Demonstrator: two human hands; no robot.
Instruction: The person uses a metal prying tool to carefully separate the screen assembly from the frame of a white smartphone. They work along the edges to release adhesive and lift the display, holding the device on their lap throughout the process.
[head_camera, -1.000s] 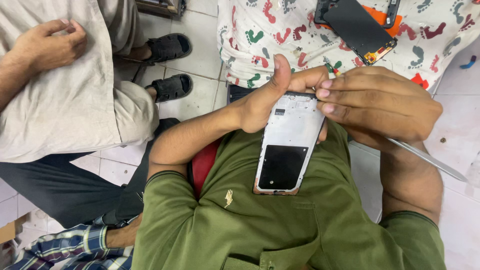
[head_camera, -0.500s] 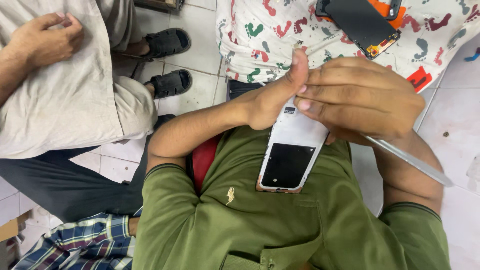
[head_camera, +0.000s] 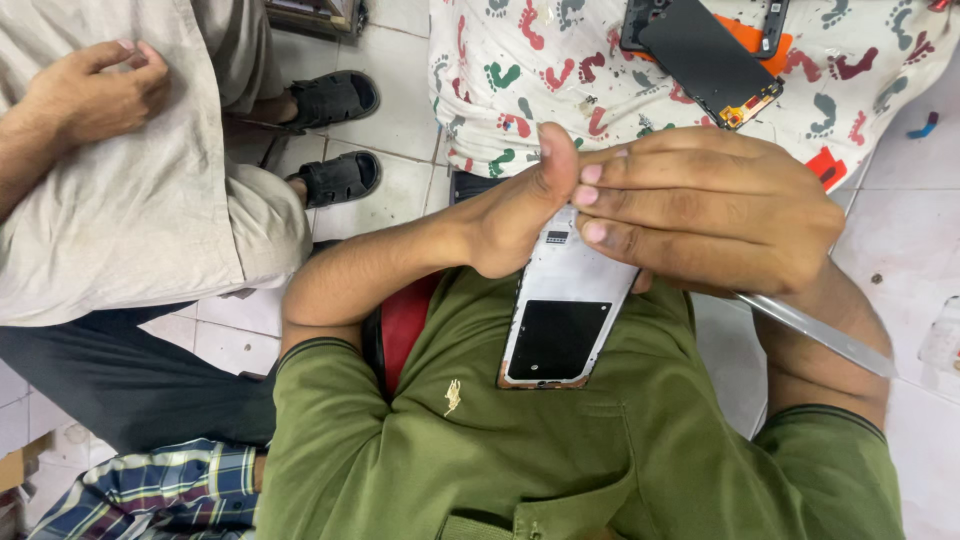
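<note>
Pale glazed floor tiles (head_camera: 400, 190) with dark grout lines; ahead, a table draped in white cloth (head_camera: 520, 80) printed with coloured footprints. On the cloth lies a flat, glossy black screen panel (head_camera: 705, 60) over something orange.

Left hand (head_camera: 515, 215) curled around the top of a phone frame (head_camera: 560, 320), thumb upright along its upper edge. Frame is a thin, rounded white rectangle with a dark rectangular window low down and a copper-toned bottom rim; it slants over the person's matte olive-green shirt (head_camera: 560, 460), at chest height.

Right hand (head_camera: 710, 215) closed over the frame's upper end, fingers laid flat and pressed together. A slim, smooth metal tool (head_camera: 815, 335) juts from beneath it toward the right.

At left, another person's hand (head_camera: 90, 95) rests loosely on beige cloth; black strapped sandals (head_camera: 335, 135) beside.
</note>
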